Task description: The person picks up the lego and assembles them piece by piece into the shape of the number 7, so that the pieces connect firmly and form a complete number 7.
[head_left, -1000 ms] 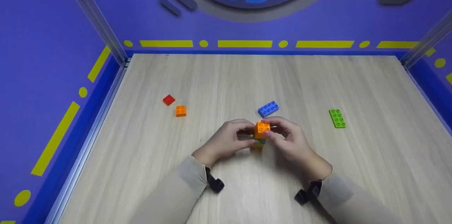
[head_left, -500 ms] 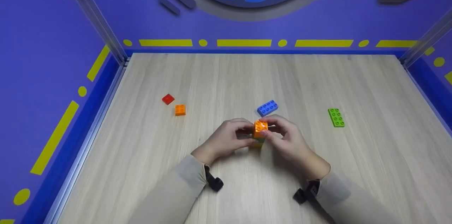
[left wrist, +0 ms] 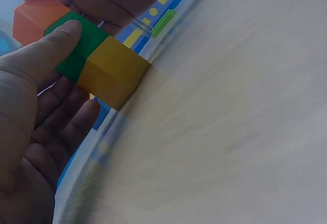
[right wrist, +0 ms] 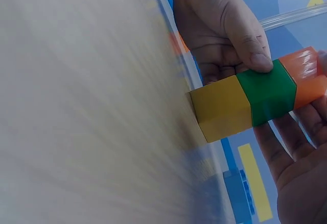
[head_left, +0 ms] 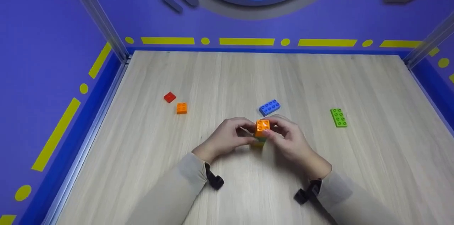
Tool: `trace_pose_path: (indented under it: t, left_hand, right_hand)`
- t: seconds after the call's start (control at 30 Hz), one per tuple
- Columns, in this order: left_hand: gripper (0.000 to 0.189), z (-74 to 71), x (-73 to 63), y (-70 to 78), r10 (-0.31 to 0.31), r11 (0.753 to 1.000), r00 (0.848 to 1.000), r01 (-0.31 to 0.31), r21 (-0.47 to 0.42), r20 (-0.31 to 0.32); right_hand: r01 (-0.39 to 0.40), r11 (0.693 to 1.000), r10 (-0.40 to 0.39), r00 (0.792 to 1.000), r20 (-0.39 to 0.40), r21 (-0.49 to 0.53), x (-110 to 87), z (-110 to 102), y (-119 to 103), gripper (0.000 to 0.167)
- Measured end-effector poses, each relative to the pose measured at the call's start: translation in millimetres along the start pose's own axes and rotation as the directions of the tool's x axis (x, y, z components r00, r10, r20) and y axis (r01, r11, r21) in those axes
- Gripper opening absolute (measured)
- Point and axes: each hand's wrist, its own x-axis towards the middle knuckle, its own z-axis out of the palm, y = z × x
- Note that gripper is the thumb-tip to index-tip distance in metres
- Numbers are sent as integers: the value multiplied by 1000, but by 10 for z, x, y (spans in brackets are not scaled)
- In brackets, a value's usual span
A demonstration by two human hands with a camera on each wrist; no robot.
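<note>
Between the two hands a small tower of three bricks stands upright on the table: an orange brick [head_left: 262,125] on top, a green brick [left wrist: 89,43] in the middle, and a yellow brick [left wrist: 112,73] at the bottom. From the left side, my left hand [head_left: 227,138] pinches the green brick, its thumb flat across the front face. My right hand [head_left: 294,143] grips the orange brick from the right, thumb at its near side and fingers behind. In the right wrist view, the orange brick [right wrist: 306,73] lines up with the green and yellow ones.
Behind the hands lies a blue eight-stud brick [head_left: 269,107]. A lime green brick [head_left: 338,117] is off to the right. On the left sit a loose orange brick [head_left: 182,108] and a small red piece [head_left: 170,97]. Blue panels [head_left: 255,23] border the wooden table [head_left: 220,76].
The orange brick, slightly tilted a second ago, now sits straighter over the green one. Both hands keep their hold in nearly the same place.
</note>
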Motion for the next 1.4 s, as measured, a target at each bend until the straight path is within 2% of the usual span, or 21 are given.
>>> trace_pose_path:
  t: [0.1,0.17,0.27,0.33,0.5,0.63,0.7,0.8,0.93,1.2,1.3,1.4]
  left_hand:
    - [36,-88,6,5,-63,998,998,63,4,-7]
    - [37,-178,-10,6,-108,994,993,109,10,-40]
    - [35,-335,-50,4,-152,988,979,153,-8,-138]
    - [33,-444,-81,6,-171,985,962,170,-25,-215]
    - [33,-686,-165,9,-187,982,913,170,-79,-362]
    - [30,-811,-201,25,-188,982,883,158,-106,-430]
    - [28,-845,-205,30,-190,981,874,153,-117,-448]
    - [27,-869,-210,48,-188,981,868,147,-125,-460]
    - [29,-858,-214,91,-181,983,875,144,-115,-449]
    - [27,-744,-245,254,-134,991,912,126,-48,-388]
    - [27,-616,-201,333,-116,993,938,108,-41,-328]
    - [32,-447,-134,412,-88,996,972,79,-50,-219]
  right_hand:
    - [-10,1000,10,1000,-10,-5,8,-5,0,30]
    - [-21,1000,20,1000,-10,-13,13,-4,-6,29]
    - [-37,999,37,999,-3,-14,11,-2,-14,29]
    - [-36,999,36,999,4,-6,7,-6,-17,29]
    - [-11,1000,11,1000,11,23,9,-15,4,31]
    - [-4,1000,4,1000,12,20,18,-20,18,32]
    - [-2,1000,2,1000,11,20,17,-20,22,32]
    - [5,1000,-5,1000,10,24,13,-15,28,31]
    - [11,1000,-11,1000,2,25,12,-3,39,31]
    - [-6,1000,6,1000,5,11,18,23,35,31]
    - [3,1000,-3,1000,6,3,15,12,29,31]
    - [20,1000,-20,1000,3,-10,6,-13,27,32]
